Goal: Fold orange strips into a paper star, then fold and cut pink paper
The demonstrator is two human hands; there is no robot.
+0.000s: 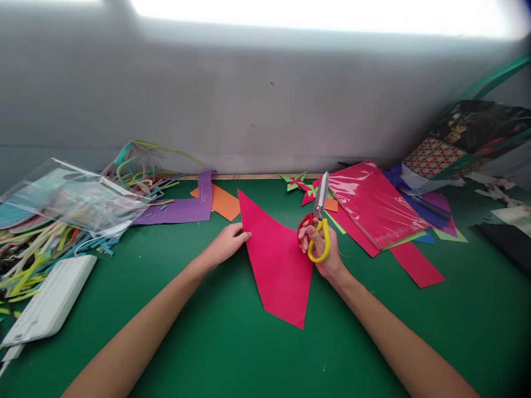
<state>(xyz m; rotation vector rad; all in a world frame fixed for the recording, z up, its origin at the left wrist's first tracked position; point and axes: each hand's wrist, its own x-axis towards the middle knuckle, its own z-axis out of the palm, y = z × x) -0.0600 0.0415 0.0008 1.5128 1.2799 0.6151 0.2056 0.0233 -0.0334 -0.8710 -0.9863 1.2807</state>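
Observation:
A cut sheet of pinkish-red paper (279,260) stands at a tilt over the green table, between my two hands. My left hand (228,242) pinches its left edge with thumb and fingers. My right hand (326,251) grips scissors (320,210) with one red and one yellow handle loop; the blades point up and away, pressed together. The right fingers also lie close against the sheet's right edge; whether they hold it, I cannot tell. Just beyond the scissors lie small folded stars (293,181) in green and red paper.
Left on the green table (199,342) are a clear plastic sleeve (83,193), pipe cleaners (37,257), a white power strip (52,298), purple paper (178,210) and orange paper (225,203). A plastic-wrapped red paper pack (373,202) and a patterned bag (435,157) are at the right. A pale wall (257,99) stands behind.

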